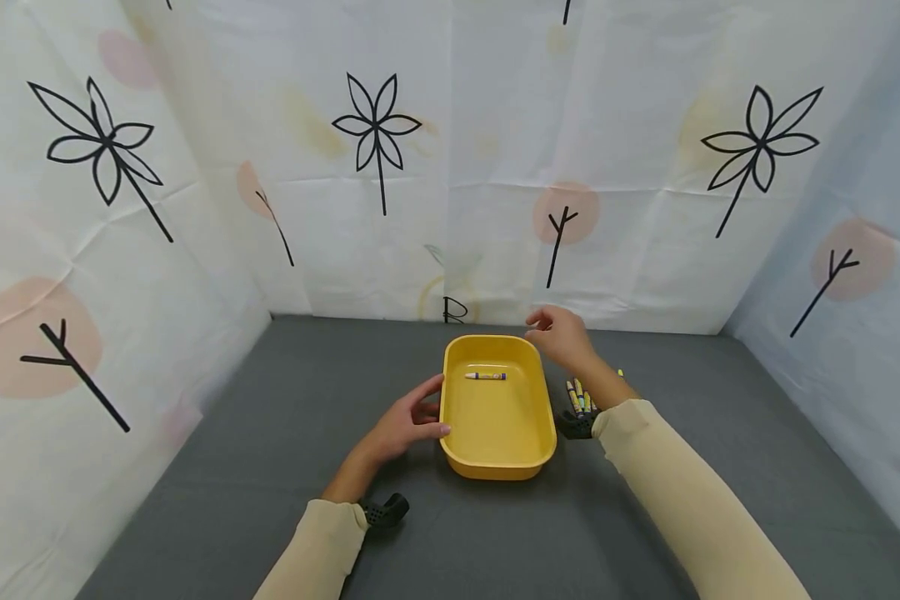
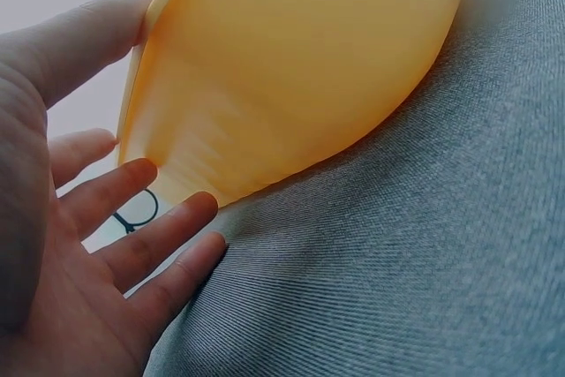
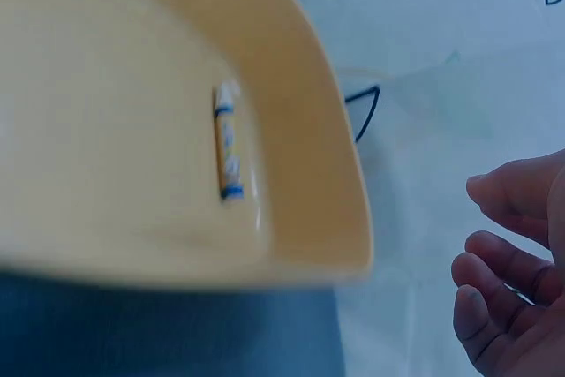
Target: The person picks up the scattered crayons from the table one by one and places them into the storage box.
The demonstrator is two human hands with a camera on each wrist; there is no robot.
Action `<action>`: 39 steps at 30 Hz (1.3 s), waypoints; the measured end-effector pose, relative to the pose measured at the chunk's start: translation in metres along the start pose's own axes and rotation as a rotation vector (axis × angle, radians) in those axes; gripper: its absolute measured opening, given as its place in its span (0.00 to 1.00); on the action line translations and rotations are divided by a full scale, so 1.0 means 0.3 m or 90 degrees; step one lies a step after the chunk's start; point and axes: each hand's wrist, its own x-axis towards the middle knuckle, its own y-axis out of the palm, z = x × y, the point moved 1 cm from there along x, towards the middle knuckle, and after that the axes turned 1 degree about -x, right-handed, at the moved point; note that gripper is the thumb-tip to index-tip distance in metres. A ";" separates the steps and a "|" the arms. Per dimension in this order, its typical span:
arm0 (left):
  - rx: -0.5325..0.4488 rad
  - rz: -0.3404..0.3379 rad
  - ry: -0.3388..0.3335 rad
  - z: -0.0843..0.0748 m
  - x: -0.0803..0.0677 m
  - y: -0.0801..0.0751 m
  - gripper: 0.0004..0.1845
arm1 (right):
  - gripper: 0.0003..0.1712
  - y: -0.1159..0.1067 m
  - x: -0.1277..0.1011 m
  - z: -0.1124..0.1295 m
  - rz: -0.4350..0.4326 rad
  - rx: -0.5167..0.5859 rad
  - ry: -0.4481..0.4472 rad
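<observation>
A yellow plastic tray (image 1: pixel 498 425) sits on the dark grey table. In it, toward the far end, lies one white-tipped crayon (image 1: pixel 485 377) with a blue and yellow wrapper, also plain in the right wrist view (image 3: pixel 228 141). My left hand (image 1: pixel 408 425) is at the tray's left side, thumb at the rim and fingers spread loosely along the outer wall (image 2: pixel 300 68). Just beyond the tray's far right corner, my right hand (image 1: pixel 561 337) hovers with loosely bent fingers and nothing between them.
Several crayons (image 1: pixel 579 397) in similar wrappers lie right of the tray, partly hidden by my right forearm and black wrist strap (image 1: pixel 576 425). A white cloth (image 1: pixel 487 150) printed with flowers and twigs hangs behind the table and along both sides.
</observation>
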 end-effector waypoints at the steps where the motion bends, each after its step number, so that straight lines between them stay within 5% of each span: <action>1: -0.003 0.001 0.001 0.001 0.001 0.000 0.44 | 0.13 -0.006 -0.006 -0.016 -0.001 -0.007 0.004; 5: -0.014 0.008 0.005 -0.010 0.001 0.004 0.45 | 0.14 -0.018 -0.033 -0.086 0.014 -0.053 0.019; 12: -0.015 0.010 -0.007 -0.105 -0.026 0.009 0.44 | 0.15 0.006 -0.088 -0.200 0.078 -0.124 0.019; 20: 0.002 0.005 -0.019 -0.115 -0.030 0.006 0.43 | 0.16 0.028 -0.119 -0.268 0.132 -0.138 0.016; 31: -0.024 0.008 -0.021 -0.112 -0.026 0.011 0.43 | 0.15 0.040 -0.148 -0.295 0.119 -0.152 0.045; 39: -0.024 0.011 -0.018 -0.110 -0.026 0.013 0.42 | 0.17 0.063 -0.160 -0.269 0.106 -0.227 0.078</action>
